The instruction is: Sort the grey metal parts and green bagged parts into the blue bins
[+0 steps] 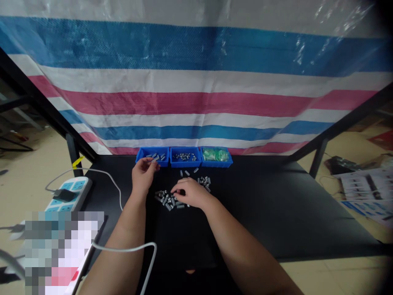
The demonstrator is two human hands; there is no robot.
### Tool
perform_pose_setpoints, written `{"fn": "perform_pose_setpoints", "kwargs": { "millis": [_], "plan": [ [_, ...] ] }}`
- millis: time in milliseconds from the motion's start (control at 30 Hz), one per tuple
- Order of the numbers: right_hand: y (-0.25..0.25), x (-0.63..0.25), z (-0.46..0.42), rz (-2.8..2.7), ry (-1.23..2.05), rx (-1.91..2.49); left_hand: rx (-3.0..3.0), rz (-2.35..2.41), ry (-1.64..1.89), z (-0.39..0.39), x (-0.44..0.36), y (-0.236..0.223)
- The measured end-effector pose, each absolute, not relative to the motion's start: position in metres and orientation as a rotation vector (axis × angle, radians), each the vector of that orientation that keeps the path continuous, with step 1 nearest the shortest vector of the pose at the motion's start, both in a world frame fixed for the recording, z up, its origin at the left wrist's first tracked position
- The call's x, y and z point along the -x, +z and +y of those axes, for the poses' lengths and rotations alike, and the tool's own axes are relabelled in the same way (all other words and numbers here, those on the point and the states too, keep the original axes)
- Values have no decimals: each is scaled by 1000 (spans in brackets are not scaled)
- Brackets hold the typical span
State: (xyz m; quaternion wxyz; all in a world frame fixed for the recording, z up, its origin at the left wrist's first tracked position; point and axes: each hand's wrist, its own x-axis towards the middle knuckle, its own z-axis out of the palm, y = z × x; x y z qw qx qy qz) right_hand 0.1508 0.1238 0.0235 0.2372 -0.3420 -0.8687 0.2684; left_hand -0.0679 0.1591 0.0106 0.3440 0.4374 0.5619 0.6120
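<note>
Short grey metal cylinders [166, 200] lying scattered across a matte black tabletop [260, 213], long axes pointing every way, nearest the curled right hand [188, 192], its fingertips [175, 193] pressing among them; left hand [143, 175] pinching above a shallow blue plastic tray [138, 155], any held piece unclear.

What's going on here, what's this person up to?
A person sits at a black table. Their right hand is on a loose pile of small metal cylinders. Their left hand pinches at the edge of the leftmost of three blue plastic bins. The bins hold metal parts and green items.
</note>
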Motion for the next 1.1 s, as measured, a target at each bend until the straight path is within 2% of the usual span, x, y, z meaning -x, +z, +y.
{"fn": "perform_pose_setpoints", "kwargs": {
  "millis": [100, 267, 600, 800, 1100],
  "plan": [
    [21, -148, 124, -2393, 734, 932, -1081, 1235, 1629, 159, 63, 12],
    [15, -148, 127, -2403, 747, 926, -1129, 1114, 1437, 157, 59, 8],
    [17, -141, 126, -2422, 720, 1094, -1725, 1574, 1014, 146, 65, 21],
    [14, -137, 127, -2406, 616, 1034, -1789, 1665, 885, 146, 67, 16],
    [16, -161, 134, -1875, 735, 1202, -1765, 1693, 839, 147, 65, 16]
  ]
}}
